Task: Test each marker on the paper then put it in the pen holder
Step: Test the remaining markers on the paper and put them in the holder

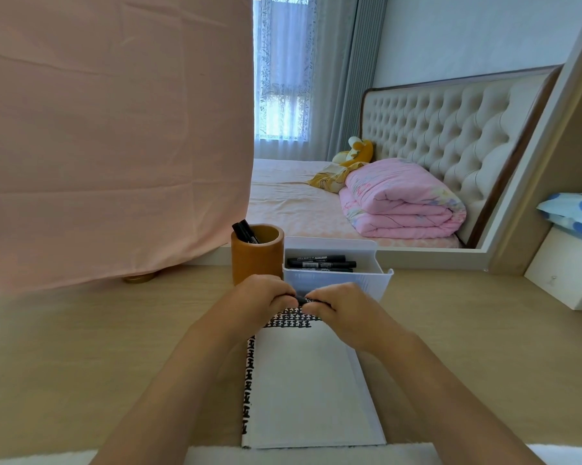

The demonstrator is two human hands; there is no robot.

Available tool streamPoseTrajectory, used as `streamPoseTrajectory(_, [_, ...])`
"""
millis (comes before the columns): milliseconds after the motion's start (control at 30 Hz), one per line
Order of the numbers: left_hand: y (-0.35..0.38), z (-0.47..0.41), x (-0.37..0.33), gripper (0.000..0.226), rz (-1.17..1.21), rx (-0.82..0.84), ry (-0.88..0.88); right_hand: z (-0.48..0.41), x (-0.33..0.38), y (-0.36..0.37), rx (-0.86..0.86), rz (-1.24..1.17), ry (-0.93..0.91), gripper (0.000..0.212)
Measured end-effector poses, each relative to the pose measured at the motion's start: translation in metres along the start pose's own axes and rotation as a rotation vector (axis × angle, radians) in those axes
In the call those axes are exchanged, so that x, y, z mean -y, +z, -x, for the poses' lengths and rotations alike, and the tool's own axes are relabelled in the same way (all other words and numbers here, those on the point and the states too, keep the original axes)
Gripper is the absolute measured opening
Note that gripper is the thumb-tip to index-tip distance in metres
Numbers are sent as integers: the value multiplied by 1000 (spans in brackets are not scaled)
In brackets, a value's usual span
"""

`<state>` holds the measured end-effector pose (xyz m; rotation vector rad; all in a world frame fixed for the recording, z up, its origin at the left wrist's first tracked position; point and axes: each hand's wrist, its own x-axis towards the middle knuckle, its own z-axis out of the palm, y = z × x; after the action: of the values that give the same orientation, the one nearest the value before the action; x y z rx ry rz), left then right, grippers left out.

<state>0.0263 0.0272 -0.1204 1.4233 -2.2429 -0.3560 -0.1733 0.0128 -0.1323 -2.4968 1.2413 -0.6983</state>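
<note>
Left hand (266, 297), right hand (343, 307): fingers (284, 294) pinch one black marker (301, 299) over white paper sheet (309, 391) on bench (115, 347). Two stored markers (246, 231) stand in brown cylindrical pen holder (256, 260); about three untested markers (319, 263) wait in white plastic tray (336, 281). Judged under half complete.

Pink cloth (115, 129) hangs left; folded pink quilt (403, 199) on bed (282, 199), near tufted headboard (450, 122).

Daylight comes through a window (284, 78) veiled by a white lace curtain, with grey drapes (343, 78) beside it and a pale wall (467, 31) to the right. A bed (293, 203) with a pink sheet stands before a cream tufted headboard (450, 119); a folded pink quilt (403, 199) and a yellow plush toy (358, 151) lie on it. A large pink cloth (115, 129) hangs at left above the light wooden desk (81, 347).
</note>
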Motion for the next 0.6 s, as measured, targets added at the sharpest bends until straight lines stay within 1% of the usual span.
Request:
streamPoseTrajectory(33, [0, 0, -1, 20, -9, -15, 21, 0, 0, -1, -2, -13, 6, 25])
streamPoseTrajectory(100, [1, 0, -2, 20, 9, -30, 1, -1, 0, -3, -54, 84, -58, 22])
streamPoseTrajectory(167, [-3, 2, 3, 28, 66, -13, -98, 0, -3, -8, -151, 214, -133, 14])
streamPoseTrajectory(200, [-7, 4, 8, 29, 85, -11, -144, 2, -5, -12, -186, 220, -132, 12])
streamPoseTrajectory(267, [-15, 9, 22, 24, 55, -51, -188, 5, -10, -19, -197, 136, -71, 11])
streamPoseTrajectory(333, [-19, 13, 37, 17, -67, -87, -217, 7, -13, -20, -127, 60, -8, 15])
streamPoseTrajectory(433, [-13, 16, 54, 22, -191, -106, -283, 6, -11, -12, -52, -16, 59, 26])
streamPoseTrajectory(600, [-3, 20, 66, 20, -189, -103, -359, 3, -7, -7, -12, -179, 130, 42])
